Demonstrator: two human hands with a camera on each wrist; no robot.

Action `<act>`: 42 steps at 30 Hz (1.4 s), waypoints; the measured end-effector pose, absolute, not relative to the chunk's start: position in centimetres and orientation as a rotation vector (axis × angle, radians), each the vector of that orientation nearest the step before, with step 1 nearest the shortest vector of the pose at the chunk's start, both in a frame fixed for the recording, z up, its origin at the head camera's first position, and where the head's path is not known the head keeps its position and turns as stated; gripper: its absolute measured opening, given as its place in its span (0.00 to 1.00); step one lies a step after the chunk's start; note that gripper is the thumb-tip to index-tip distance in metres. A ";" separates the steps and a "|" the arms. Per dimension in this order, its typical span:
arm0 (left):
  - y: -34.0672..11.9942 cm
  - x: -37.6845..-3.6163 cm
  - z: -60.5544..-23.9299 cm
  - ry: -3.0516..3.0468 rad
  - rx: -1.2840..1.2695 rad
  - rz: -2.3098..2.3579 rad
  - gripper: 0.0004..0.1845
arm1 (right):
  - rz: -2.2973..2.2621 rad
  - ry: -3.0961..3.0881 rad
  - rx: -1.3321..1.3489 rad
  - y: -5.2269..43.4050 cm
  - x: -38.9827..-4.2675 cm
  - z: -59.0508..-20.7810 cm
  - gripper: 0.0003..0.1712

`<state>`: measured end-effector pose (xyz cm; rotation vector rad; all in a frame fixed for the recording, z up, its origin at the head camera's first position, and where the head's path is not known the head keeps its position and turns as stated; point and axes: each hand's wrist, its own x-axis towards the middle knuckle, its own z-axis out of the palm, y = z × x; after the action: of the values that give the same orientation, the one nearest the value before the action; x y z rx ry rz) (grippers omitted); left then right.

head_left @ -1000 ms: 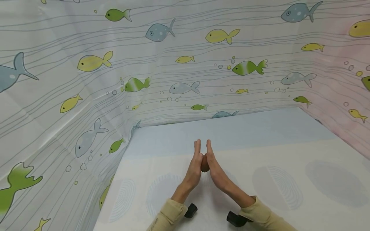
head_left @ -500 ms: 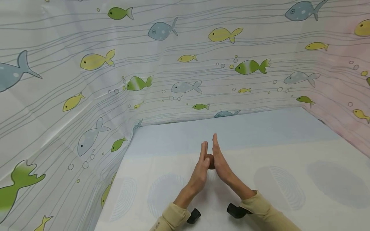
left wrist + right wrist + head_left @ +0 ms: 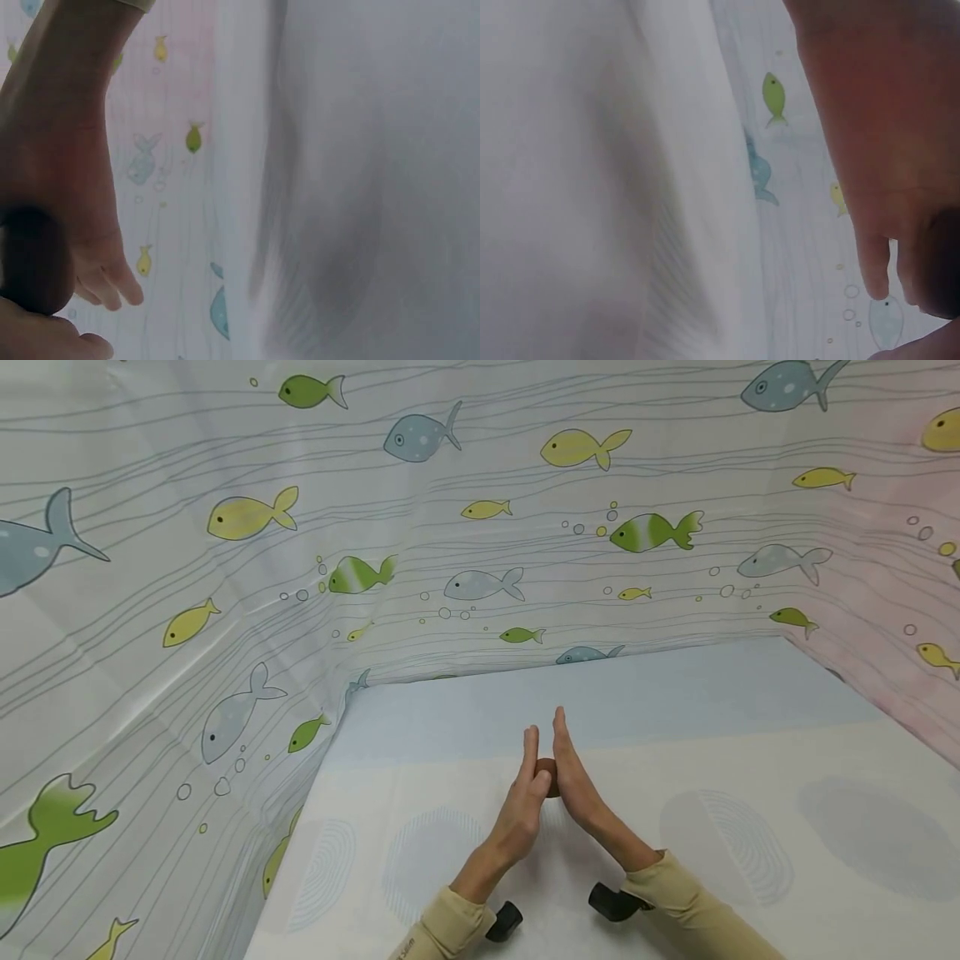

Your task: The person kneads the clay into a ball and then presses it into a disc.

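Brown lump (image 3: 551,781) in the head view: it sits squeezed between the facing palms of the left hand (image 3: 525,806) and right hand (image 3: 579,787), fingers extended forward, their tips apart. The pair is held above the surface (image 3: 360,752), well short of its far edge; its near corners are cut off. Thumb and palms cover the lump's sides, so its full shape is hidden.

In the left wrist view, the lump is a dark shape cut off by the frame, between the right hand and a sliver of the left; detail is lost in shadow.

In the right wrist view, the left hand shows large beside the dark, cropped lump; the right hand is barely in frame.
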<state>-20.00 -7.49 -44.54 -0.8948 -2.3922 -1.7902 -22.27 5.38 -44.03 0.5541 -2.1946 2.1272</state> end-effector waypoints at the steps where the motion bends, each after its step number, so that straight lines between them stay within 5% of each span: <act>1: -7.5 -20.0 -44.4 -2.393 -0.894 -1.784 0.37 | 2.127 -2.196 0.554 5.4 -22.3 -44.1 0.37; 16: -7.6 -20.9 -42.3 -2.316 -0.880 -1.705 0.37 | 2.146 -2.230 0.585 4.8 -21.5 -45.7 0.34; 26: -8.2 -22.8 -41.7 -2.283 -0.832 -1.729 0.36 | 2.117 -2.214 0.839 3.7 -19.4 -46.2 0.30; 42: -8.5 -23.6 -43.4 -2.315 -0.819 -1.802 0.35 | 2.126 -2.189 0.746 3.6 -18.9 -44.7 0.34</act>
<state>-23.55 -8.46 -43.37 -0.8186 -2.3146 -1.8023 -18.87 3.65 -44.73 0.7460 -2.1890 2.1256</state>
